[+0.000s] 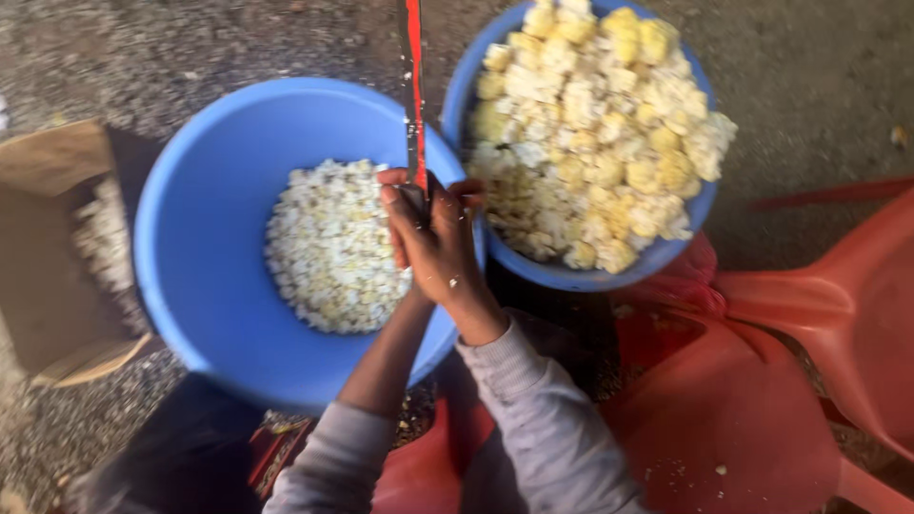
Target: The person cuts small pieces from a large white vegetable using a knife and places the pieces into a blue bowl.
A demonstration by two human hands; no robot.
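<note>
Both hands joined over the near rim of a wide, round blue plastic basin [205, 257]. Right hand [446, 249] in front, fingers curled together and clamped on the lower end of a long, narrow upright blade with red-painted edges [412, 86]. Left hand [395, 205] mostly hidden behind the right one, only its fingertips [388, 177] showing, pressed close against the same spot on the blade; whether clamped on the blade or on something small against it, impossible to tell. Blade rising straight up and away from the fingers, passing between the two basins.

Just left of the fingers and below them, inside the wide basin, a heap of small pale white-yellow cut pieces [328, 246], touching the basin floor. Just right of the fingers, and beyond them, a second, smaller round blue plastic basin [571, 276], piled high above its rim with large pale yellow and white cauliflower-like chunks [600, 124]. Well left of the fingers, an open brown cardboard box [52, 252] on the gravel ground, with pale scraps along its inner edge. Right of the wrists and nearer the body, red moulded plastic chair parts [762, 400]. Grey knit sleeves [543, 428] covering both forearms up to the wrists.
</note>
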